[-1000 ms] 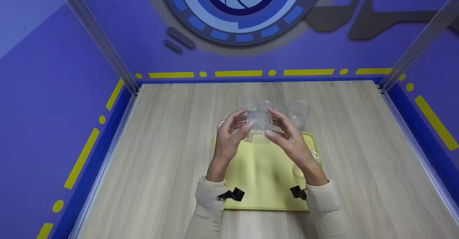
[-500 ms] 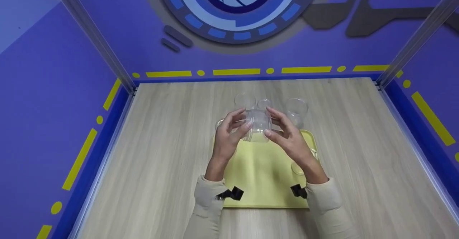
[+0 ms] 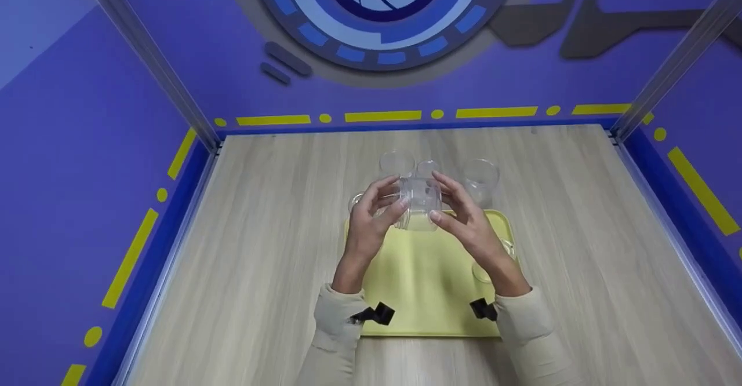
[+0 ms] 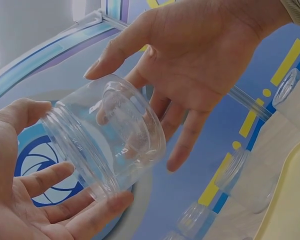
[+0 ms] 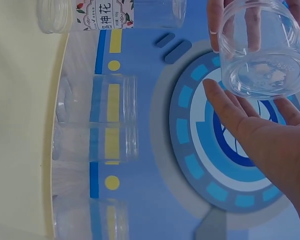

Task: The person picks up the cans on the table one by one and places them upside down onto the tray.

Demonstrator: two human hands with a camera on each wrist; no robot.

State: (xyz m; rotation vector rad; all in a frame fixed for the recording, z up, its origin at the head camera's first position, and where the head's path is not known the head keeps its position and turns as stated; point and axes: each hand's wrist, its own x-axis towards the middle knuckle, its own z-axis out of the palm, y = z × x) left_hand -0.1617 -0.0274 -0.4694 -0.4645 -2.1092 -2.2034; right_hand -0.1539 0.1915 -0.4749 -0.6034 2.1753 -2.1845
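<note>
A clear jar [image 3: 423, 197] lies sideways in the air between my hands, above the far edge of the yellow tray [image 3: 429, 310]. My left hand [image 3: 366, 226] grips its threaded mouth end, thumb on one side and fingers on the other, as the left wrist view shows. At the base end, my right hand [image 3: 474, 232] holds the jar's edge between thumb and fingertips. In the right wrist view the round base of the jar [image 5: 262, 75] faces the right palm [image 5: 275, 140]. No lid is on the mouth.
Several clear jars stand behind the tray, such as a wide jar [image 3: 481, 178] and a small jar [image 3: 427, 167]. One jar carries a printed floral label [image 5: 107, 14]. A round clear piece [image 3: 481, 273] lies at the tray's right side. Purple walls [image 3: 324, 99] enclose the table.
Both hands keep their hold on the jar in nearly the same place. The head view has shifted slightly, and the look through the jar's wall differs a little.
</note>
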